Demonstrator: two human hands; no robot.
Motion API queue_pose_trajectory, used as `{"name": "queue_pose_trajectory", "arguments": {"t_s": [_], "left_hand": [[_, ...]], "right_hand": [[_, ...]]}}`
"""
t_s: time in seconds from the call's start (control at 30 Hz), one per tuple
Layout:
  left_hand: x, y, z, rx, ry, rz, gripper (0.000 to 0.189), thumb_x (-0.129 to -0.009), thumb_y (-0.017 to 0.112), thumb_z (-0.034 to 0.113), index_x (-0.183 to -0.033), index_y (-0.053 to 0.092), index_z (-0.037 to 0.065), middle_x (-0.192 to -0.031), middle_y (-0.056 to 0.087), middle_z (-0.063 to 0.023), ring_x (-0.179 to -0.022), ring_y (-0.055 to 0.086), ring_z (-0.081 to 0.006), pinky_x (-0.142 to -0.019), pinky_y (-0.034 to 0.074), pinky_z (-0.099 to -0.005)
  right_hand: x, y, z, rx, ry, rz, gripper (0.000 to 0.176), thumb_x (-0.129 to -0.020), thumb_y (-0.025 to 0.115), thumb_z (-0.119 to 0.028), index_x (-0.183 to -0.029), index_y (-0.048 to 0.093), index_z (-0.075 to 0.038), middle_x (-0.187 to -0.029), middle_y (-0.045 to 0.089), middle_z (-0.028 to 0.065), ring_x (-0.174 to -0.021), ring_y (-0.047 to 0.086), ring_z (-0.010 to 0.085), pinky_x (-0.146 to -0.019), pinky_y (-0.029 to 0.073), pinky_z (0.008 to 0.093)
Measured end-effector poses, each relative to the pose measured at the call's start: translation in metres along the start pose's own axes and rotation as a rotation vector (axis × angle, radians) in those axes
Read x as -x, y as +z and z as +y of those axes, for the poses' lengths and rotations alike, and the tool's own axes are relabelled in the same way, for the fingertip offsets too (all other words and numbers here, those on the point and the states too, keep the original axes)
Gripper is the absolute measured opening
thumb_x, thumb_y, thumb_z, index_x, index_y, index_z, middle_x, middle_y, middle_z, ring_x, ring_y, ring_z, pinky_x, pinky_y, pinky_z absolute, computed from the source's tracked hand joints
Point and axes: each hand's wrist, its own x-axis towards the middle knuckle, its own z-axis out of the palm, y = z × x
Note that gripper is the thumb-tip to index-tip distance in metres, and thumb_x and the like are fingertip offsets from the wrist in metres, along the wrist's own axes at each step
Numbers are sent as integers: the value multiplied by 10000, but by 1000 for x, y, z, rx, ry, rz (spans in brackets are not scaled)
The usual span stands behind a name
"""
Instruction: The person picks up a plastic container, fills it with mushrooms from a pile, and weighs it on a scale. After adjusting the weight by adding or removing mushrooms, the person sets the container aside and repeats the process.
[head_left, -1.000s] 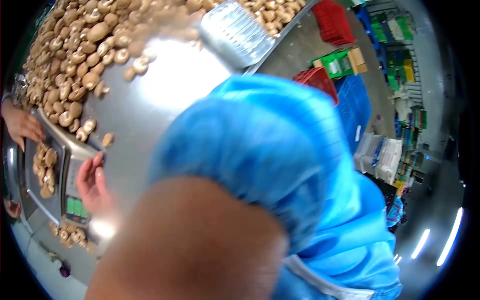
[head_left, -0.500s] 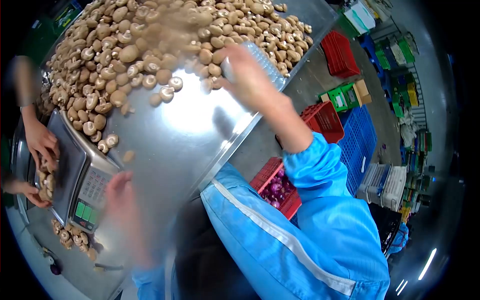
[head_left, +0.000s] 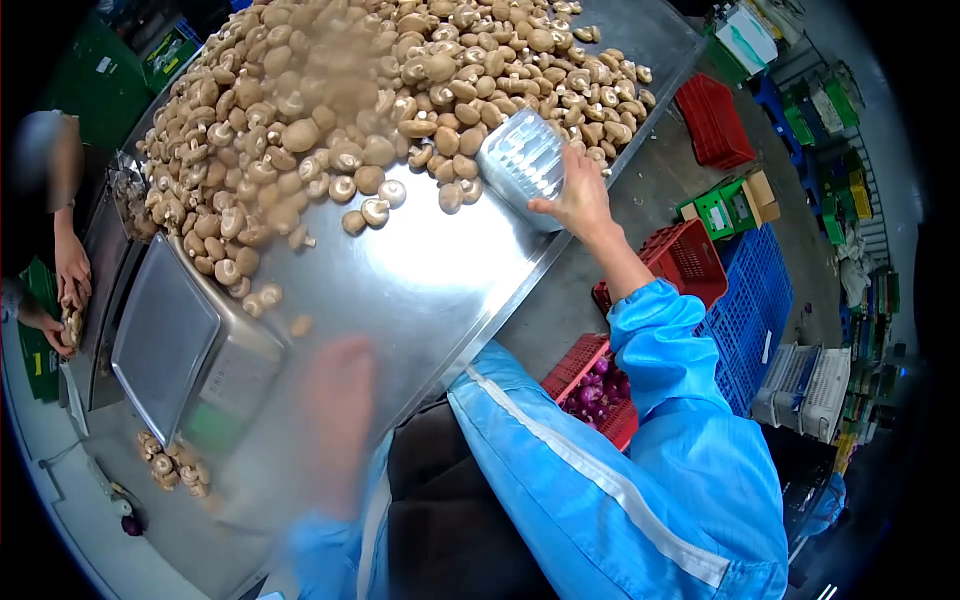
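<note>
My right hand (head_left: 588,200) grips a clear plastic tray (head_left: 525,160) by its right side, thumb on the near edge, at the table's right edge. The tray is tilted beside the mushroom heap; whether it is one tray or several nested cannot be made out. A large heap of brown-capped mushrooms (head_left: 300,135) covers the far part of the steel table (head_left: 400,290). My left hand (head_left: 345,410) is over the near side of the table, smeared by motion, right of the weighing scale (head_left: 168,335). Its fingers do not show clearly.
Another person's hands (head_left: 72,275) hold mushrooms (head_left: 70,328) left of the scale. More mushrooms (head_left: 172,465) lie below the scale. Beyond the table's right edge stand a red crate of purple onions (head_left: 598,390), other red crates (head_left: 715,120) and a blue plastic pallet (head_left: 750,310).
My right hand has shifted the tray into clearer view, tilted at the table edge. The other person's hands and their mushrooms have left the scale's plate. My left hand remains blurred.
</note>
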Motion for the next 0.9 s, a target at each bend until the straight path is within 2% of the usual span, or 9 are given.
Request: {"name": "queue_pose_trajectory", "arguments": {"t_s": [0.07, 0.37, 0.43, 0.5, 0.6, 0.7, 0.73, 0.83, 0.9], "left_hand": [[1, 7, -1, -19, 8, -38, 185, -944, 575, 19, -1117, 627, -17, -1018, 710, -97, -977, 664, -158, -895, 507, -296], [7, 29, 2, -7, -23, -206, 165, -937, 587, 3, -1090, 641, -27, -986, 724, -97, -952, 684, -156, -872, 518, -285], [11, 32, -5, 23, -23, -205, 161, -938, 592, 5, -1087, 643, -27, -983, 723, -95, -946, 685, -156, -867, 520, -283], [14, 34, -9, 69, -37, -204, 158, -939, 596, 7, -1086, 644, -26, -982, 722, -93, -939, 685, -155, -863, 522, -283], [16, 35, -12, 109, -43, -215, 155, -940, 600, 7, -1086, 644, -24, -980, 720, -92, -930, 686, -153, -858, 524, -284], [14, 40, -15, 77, -3, -232, 150, -940, 602, 9, -1080, 644, -23, -973, 719, -93, -924, 686, -151, -852, 527, -283], [15, 40, -14, 72, 4, -240, 148, -940, 602, 9, -1078, 643, -22, -969, 719, -92, -923, 685, -149, -848, 527, -281], [14, 34, -12, 56, 29, -256, 144, -938, 604, 10, -1074, 644, -18, -958, 719, -90, -914, 685, -144, -835, 529, -275], [17, 28, -14, 70, 2, -238, 141, -937, 605, 9, -1070, 645, -15, -949, 719, -87, -905, 685, -141, -826, 529, -272]], "right_hand": [[5, 0, -2, -33, 1, 34, 1017, -571, 931, -335, -1381, 441, 35, -1292, 559, 231, -1206, 508, 392, -1051, 424, 442], [-6, -3, 1, -46, 79, -80, 1022, -543, 933, -352, -1363, 455, 27, -1310, 559, 235, -1228, 515, 393, -1051, 428, 431], [0, 3, 0, -50, 33, 29, 1037, -541, 933, -353, -1373, 447, 29, -1332, 548, 237, -1230, 517, 397, -1054, 427, 430], [6, 3, -3, -54, 43, 49, 992, -537, 932, -353, -1337, 481, 23, -1299, 567, 225, -1213, 529, 385, -1037, 437, 432], [9, 3, -6, -9, 20, 117, 857, -541, 924, -336, -1235, 545, -8, -1150, 617, 158, -1128, 538, 349, -969, 471, 414], [13, -7, -18, 44, 66, 52, 896, -563, 908, -326, -1297, 515, 5, -1225, 606, 195, -1149, 557, 365, -996, 459, 417], [15, -9, -22, 31, 66, 48, 834, -596, 877, -281, -1291, 517, 4, -1230, 589, 198, -1161, 540, 373, -999, 451, 427], [29, 5, -13, 39, -189, 220, 743, -607, 863, -255, -1228, 540, -7, -1151, 564, 198, -1112, 517, 374, -985, 435, 448], [33, 2, -9, -56, -232, 199, 770, -652, 819, -255, -1309, 506, -5, -1241, 535, 234, -1194, 486, 410, -1049, 396, 470]]}}
